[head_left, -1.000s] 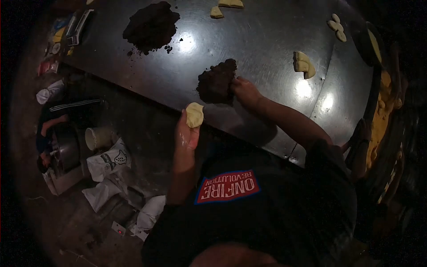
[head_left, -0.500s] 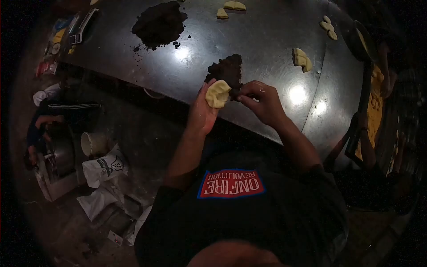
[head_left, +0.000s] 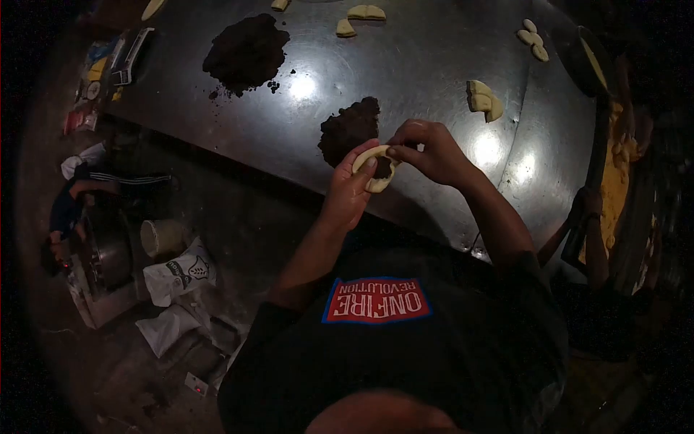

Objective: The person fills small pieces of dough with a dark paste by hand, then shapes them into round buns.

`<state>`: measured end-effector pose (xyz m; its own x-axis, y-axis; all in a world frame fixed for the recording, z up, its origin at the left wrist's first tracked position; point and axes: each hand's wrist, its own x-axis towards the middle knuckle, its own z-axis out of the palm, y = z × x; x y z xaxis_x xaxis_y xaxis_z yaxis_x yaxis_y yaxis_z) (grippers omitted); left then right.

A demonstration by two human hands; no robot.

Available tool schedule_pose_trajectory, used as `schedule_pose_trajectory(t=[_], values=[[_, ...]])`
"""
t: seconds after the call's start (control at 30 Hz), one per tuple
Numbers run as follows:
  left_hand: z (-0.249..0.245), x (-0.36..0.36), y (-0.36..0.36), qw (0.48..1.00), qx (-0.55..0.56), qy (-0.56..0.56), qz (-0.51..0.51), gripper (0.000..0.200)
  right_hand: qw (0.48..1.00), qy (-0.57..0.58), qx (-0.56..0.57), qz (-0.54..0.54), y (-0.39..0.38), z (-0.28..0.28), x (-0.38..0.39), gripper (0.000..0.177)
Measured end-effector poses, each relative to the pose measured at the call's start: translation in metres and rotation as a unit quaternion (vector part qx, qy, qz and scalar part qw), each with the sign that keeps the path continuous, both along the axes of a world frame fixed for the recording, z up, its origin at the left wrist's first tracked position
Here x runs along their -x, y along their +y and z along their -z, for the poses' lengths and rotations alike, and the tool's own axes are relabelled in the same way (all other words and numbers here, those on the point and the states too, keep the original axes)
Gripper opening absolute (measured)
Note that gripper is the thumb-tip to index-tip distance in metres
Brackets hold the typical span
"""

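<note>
Along the right edge of the steel table [head_left: 434,65] stands a long dark tray [head_left: 594,170] packed with yellow shaped pieces [head_left: 623,163]. Above it lies a round dark pan [head_left: 578,61] with a yellow strip at its rim; I cannot tell what else it holds. Down on the floor to my left are a pale round tub [head_left: 160,236], a dull metal pot [head_left: 110,249] and a printed white sack [head_left: 178,267]. Their contents are too dark to make out.

My left hand [head_left: 350,195] is curled under a dough piece [head_left: 365,157], cupping it just above the table's near edge. The dough is pale, soft and bent into a shallow cup, with dark filling showing in its hollow. My right hand [head_left: 428,152] meets it from the other side, thumb and fingertips pinching the dough's upper rim.

Just behind my hands sits a small filling heap [head_left: 348,129], dark, crumbly and matt against the shiny, scuffed metal. A larger filling mound [head_left: 246,49] lies farther back to the left, with crumbs scattered beside it. Folded pale pieces [head_left: 483,100] rest to the right, smooth and ridged, and smaller ones [head_left: 531,40] lie near the far edge.
</note>
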<state>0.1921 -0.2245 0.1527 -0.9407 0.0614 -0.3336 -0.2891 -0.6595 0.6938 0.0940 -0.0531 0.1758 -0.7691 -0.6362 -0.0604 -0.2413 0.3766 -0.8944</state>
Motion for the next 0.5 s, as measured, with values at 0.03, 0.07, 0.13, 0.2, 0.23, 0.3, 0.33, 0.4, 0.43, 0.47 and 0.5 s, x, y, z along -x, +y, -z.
schedule_pose_trajectory(t=[0.03, 0.07, 0.13, 0.2, 0.23, 0.3, 0.33, 0.4, 0.43, 0.47, 0.5], values=[[0.002, 0.002, 0.005, 1.0, -0.003, -0.011, -0.025, 0.034, 0.997, 0.074, -0.009, -0.02, -0.003, 0.0, -0.001, 0.022], [0.003, 0.005, 0.007, 1.0, 0.0, -0.012, -0.027, 0.034, 0.988, 0.148, -0.018, -0.04, -0.007, 0.001, -0.002, 0.021], [0.004, 0.012, 0.009, 0.982, -0.117, -0.072, -0.126, 0.035, 0.96, 0.27, 0.052, -0.051, -0.013, 0.01, -0.017, 0.02], [0.005, 0.014, 0.006, 0.974, -0.15, -0.09, -0.144, 0.037, 0.932, 0.344, 0.06, -0.093, -0.016, 0.024, -0.034, 0.02], [0.006, 0.011, -0.004, 0.961, -0.244, -0.098, -0.085, 0.037, 0.929, 0.354, 0.046, -0.093, -0.017, 0.024, -0.042, 0.021], [0.005, 0.011, -0.016, 0.924, -0.373, -0.063, 0.053, 0.039, 0.928, 0.365, 0.018, -0.069, -0.015, 0.021, -0.048, 0.021], [0.003, 0.01, -0.017, 0.924, -0.373, -0.062, 0.054, 0.039, 0.928, 0.37, -0.011, -0.044, -0.013, 0.019, -0.051, 0.022], [-0.013, 0.006, -0.016, 0.978, -0.147, -0.026, 0.146, 0.04, 0.931, 0.36, -0.001, -0.063, -0.008, 0.013, -0.051, 0.025], [-0.035, 0.0, -0.018, 0.985, 0.046, -0.059, 0.158, 0.039, 0.933, 0.35, 0.011, -0.083, -0.006, 0.008, -0.051, 0.028], [-0.035, -0.004, -0.019, 0.985, 0.045, -0.054, 0.159, 0.039, 0.932, 0.354, 0.009, -0.082, -0.008, 0.001, -0.054, 0.028], [-0.035, -0.007, -0.021, 0.989, 0.034, -0.011, 0.147, 0.037, 0.92, 0.382, 0.063, -0.056, -0.011, -0.007, -0.059, 0.028]])
